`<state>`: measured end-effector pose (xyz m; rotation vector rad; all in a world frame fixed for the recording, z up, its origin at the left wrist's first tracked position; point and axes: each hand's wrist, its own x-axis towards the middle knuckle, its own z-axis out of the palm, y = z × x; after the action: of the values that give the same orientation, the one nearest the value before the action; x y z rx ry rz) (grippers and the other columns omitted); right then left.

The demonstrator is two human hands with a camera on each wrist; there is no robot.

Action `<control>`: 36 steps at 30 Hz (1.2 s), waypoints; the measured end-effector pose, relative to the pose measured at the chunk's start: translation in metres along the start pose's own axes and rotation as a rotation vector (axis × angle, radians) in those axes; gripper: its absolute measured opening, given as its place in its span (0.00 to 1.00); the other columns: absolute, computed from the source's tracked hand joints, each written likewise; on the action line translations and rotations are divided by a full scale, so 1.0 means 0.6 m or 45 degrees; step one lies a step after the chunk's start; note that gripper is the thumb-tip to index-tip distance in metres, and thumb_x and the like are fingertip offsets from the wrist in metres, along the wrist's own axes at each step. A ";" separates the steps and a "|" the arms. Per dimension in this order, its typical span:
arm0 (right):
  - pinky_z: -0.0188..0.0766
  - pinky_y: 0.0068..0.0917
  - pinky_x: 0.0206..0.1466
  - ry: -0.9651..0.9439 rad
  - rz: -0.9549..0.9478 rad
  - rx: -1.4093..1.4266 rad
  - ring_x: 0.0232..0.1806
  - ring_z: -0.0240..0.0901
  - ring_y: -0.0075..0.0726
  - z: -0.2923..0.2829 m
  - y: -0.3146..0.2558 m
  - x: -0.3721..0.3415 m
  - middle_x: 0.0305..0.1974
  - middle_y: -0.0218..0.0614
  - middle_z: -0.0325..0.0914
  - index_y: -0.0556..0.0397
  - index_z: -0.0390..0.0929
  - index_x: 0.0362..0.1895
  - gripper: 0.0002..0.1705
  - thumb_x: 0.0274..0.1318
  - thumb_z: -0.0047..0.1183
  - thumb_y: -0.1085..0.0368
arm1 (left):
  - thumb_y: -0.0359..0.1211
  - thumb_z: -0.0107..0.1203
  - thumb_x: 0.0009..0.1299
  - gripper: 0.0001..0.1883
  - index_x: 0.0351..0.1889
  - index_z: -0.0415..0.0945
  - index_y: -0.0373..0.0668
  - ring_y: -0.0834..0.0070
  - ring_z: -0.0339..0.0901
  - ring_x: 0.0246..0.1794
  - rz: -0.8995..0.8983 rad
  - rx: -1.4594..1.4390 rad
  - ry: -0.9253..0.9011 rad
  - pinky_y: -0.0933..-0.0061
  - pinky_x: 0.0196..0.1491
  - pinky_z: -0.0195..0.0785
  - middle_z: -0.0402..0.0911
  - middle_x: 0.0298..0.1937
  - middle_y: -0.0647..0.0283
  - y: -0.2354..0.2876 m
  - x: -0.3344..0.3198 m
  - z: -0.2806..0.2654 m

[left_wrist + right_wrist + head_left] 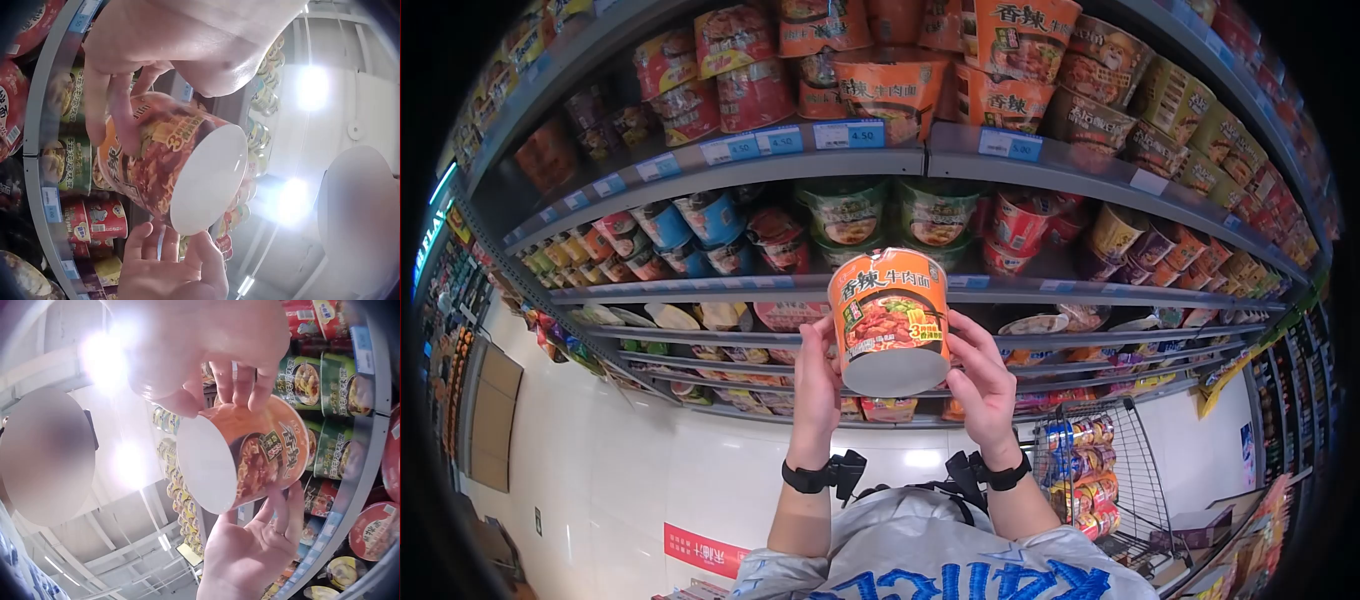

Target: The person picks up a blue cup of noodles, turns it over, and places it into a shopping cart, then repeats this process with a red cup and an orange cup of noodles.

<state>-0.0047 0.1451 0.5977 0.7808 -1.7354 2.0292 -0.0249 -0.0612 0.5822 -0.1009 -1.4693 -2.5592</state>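
An orange noodle cup (892, 315) is held between both hands at mid-height, tilted, its front label and pale base facing the head camera. My left hand (817, 385) grips one side, fingers mostly behind it. On the other side my right hand (982, 385) grips it with fingers curved along the wall. In the left wrist view, the left fingers lie across the cup (156, 150), with the right hand (175, 269) below. Seen from the right wrist, the right fingertips touch the cup's (275, 450) upper side and the left hand (250, 553) supports it beneath.
Shelves (800, 295) of stacked noodle cups and bowls stretch ahead, with price tags along their edges. Green cups (845, 215) stand just behind the held cup. A wire cart (1145, 470) is at the lower right, with packaged goods (1085, 475) inside. A red sign (700, 548) lies low left.
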 end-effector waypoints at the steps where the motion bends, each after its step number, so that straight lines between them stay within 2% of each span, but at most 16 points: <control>1: 0.67 0.31 0.62 0.014 -0.018 -0.040 0.62 0.67 0.36 -0.004 0.000 0.001 0.69 0.50 0.61 0.60 0.77 0.60 0.22 0.61 0.52 0.71 | 0.54 0.30 0.82 0.34 0.68 0.63 0.33 0.74 0.80 0.52 -0.004 -0.002 0.000 0.75 0.50 0.75 0.73 0.62 0.54 -0.003 0.000 0.000; 3: 0.69 0.28 0.59 0.029 -0.037 -0.082 0.58 0.69 0.32 -0.010 -0.001 0.001 0.68 0.47 0.61 0.61 0.76 0.60 0.22 0.62 0.52 0.71 | 0.55 0.30 0.82 0.35 0.68 0.63 0.32 0.76 0.83 0.43 -0.101 0.098 -0.037 0.76 0.46 0.77 0.78 0.56 0.56 -0.008 -0.001 -0.002; 6: 0.69 0.27 0.58 0.154 0.020 -0.115 0.51 0.70 0.28 -0.017 -0.002 0.000 0.65 0.44 0.63 0.61 0.75 0.61 0.22 0.63 0.52 0.70 | 0.57 0.31 0.81 0.37 0.68 0.64 0.31 0.77 0.83 0.37 -0.178 0.194 -0.059 0.77 0.42 0.76 0.81 0.49 0.58 -0.015 -0.008 0.017; 9: 0.67 0.22 0.50 0.324 -0.051 -0.416 0.43 0.66 0.23 -0.035 -0.002 0.006 0.52 0.35 0.69 0.59 0.76 0.61 0.22 0.65 0.54 0.66 | 0.59 0.30 0.80 0.37 0.62 0.70 0.34 0.79 0.83 0.36 -0.254 0.340 -0.100 0.76 0.39 0.79 0.82 0.47 0.60 -0.024 -0.008 0.029; 10: 0.66 0.21 0.48 0.351 -0.070 -0.449 0.41 0.65 0.22 -0.041 -0.004 0.008 0.47 0.33 0.70 0.58 0.76 0.61 0.22 0.65 0.55 0.65 | 0.58 0.34 0.80 0.38 0.68 0.65 0.31 0.78 0.81 0.32 -0.284 0.312 -0.110 0.79 0.38 0.74 0.82 0.43 0.60 -0.026 -0.009 0.033; 14: 0.67 0.22 0.47 0.397 -0.029 -0.480 0.39 0.65 0.22 -0.079 -0.016 0.008 0.46 0.33 0.69 0.58 0.76 0.62 0.22 0.66 0.54 0.65 | 0.58 0.35 0.80 0.38 0.68 0.65 0.31 0.78 0.81 0.32 -0.330 0.336 -0.190 0.78 0.39 0.75 0.81 0.44 0.60 -0.041 -0.007 0.062; 17: 0.69 0.24 0.50 0.410 0.006 -0.503 0.44 0.70 0.26 -0.112 -0.019 0.003 0.48 0.36 0.72 0.58 0.76 0.62 0.21 0.67 0.52 0.65 | 0.58 0.35 0.80 0.38 0.69 0.64 0.31 0.77 0.82 0.33 -0.349 0.375 -0.214 0.77 0.41 0.76 0.81 0.47 0.56 -0.058 -0.010 0.086; 20: 0.70 0.25 0.55 0.375 -0.017 -0.498 0.53 0.73 0.32 -0.147 -0.011 -0.005 0.55 0.42 0.75 0.59 0.75 0.62 0.21 0.67 0.50 0.67 | 0.59 0.35 0.79 0.40 0.70 0.62 0.30 0.73 0.83 0.39 -0.374 0.368 -0.209 0.74 0.45 0.78 0.79 0.53 0.51 -0.068 -0.019 0.113; 22: 0.71 0.25 0.57 0.330 0.076 -0.371 0.60 0.72 0.37 -0.171 -0.002 -0.016 0.61 0.46 0.73 0.59 0.75 0.62 0.21 0.67 0.48 0.69 | 0.61 0.30 0.79 0.41 0.73 0.57 0.32 0.69 0.81 0.51 -0.330 0.324 -0.232 0.68 0.49 0.80 0.74 0.61 0.51 -0.085 -0.026 0.126; 23: 0.71 0.25 0.57 0.340 0.088 -0.362 0.60 0.72 0.37 -0.180 -0.005 -0.023 0.61 0.46 0.73 0.59 0.75 0.62 0.21 0.67 0.48 0.69 | 0.61 0.30 0.79 0.41 0.73 0.57 0.32 0.69 0.81 0.51 -0.342 0.336 -0.230 0.68 0.49 0.80 0.74 0.61 0.51 -0.094 -0.030 0.132; 26: 0.72 0.26 0.57 0.332 0.192 -0.311 0.60 0.73 0.36 -0.217 -0.014 -0.040 0.63 0.48 0.73 0.59 0.77 0.60 0.20 0.65 0.48 0.72 | 0.61 0.32 0.79 0.43 0.75 0.51 0.31 0.64 0.71 0.64 -0.292 0.264 -0.213 0.64 0.55 0.76 0.68 0.67 0.47 -0.118 -0.035 0.161; 29: 0.72 0.27 0.58 0.314 0.170 -0.276 0.61 0.72 0.36 -0.276 -0.015 -0.064 0.64 0.48 0.72 0.60 0.77 0.59 0.20 0.64 0.48 0.73 | 0.60 0.31 0.79 0.42 0.76 0.49 0.32 0.64 0.71 0.64 -0.302 0.200 -0.207 0.61 0.55 0.77 0.68 0.67 0.48 -0.139 -0.040 0.211; 30: 0.69 0.29 0.63 0.347 0.216 -0.143 0.65 0.70 0.38 -0.297 -0.013 -0.077 0.64 0.50 0.72 0.62 0.76 0.59 0.20 0.64 0.48 0.74 | 0.60 0.31 0.79 0.42 0.76 0.49 0.32 0.64 0.71 0.64 -0.321 0.219 -0.233 0.61 0.55 0.77 0.68 0.67 0.48 -0.149 -0.040 0.228; 33: 0.63 0.33 0.68 0.478 0.211 0.072 0.68 0.67 0.41 -0.368 -0.011 -0.120 0.65 0.52 0.70 0.64 0.74 0.59 0.19 0.64 0.46 0.75 | 0.59 0.30 0.80 0.39 0.73 0.53 0.34 0.64 0.73 0.62 -0.415 0.099 -0.265 0.60 0.54 0.78 0.69 0.66 0.48 -0.192 -0.044 0.289; 34: 0.58 0.35 0.72 0.503 0.198 0.056 0.69 0.65 0.43 -0.394 -0.017 -0.135 0.66 0.55 0.69 0.64 0.73 0.58 0.19 0.65 0.44 0.74 | 0.58 0.30 0.80 0.36 0.70 0.56 0.35 0.64 0.75 0.61 -0.443 0.070 -0.300 0.60 0.53 0.79 0.70 0.65 0.49 -0.211 -0.045 0.312; 36: 0.57 0.36 0.73 0.594 0.181 0.052 0.70 0.64 0.44 -0.443 -0.029 -0.168 0.66 0.55 0.68 0.64 0.73 0.58 0.19 0.66 0.44 0.73 | 0.56 0.30 0.81 0.31 0.64 0.62 0.39 0.64 0.78 0.57 -0.515 0.019 -0.369 0.59 0.51 0.81 0.72 0.63 0.49 -0.252 -0.051 0.360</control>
<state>0.0377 0.4168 0.5245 0.1694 -1.5148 2.1278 -0.0321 0.2033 0.5588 -0.1984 -1.7678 -2.9527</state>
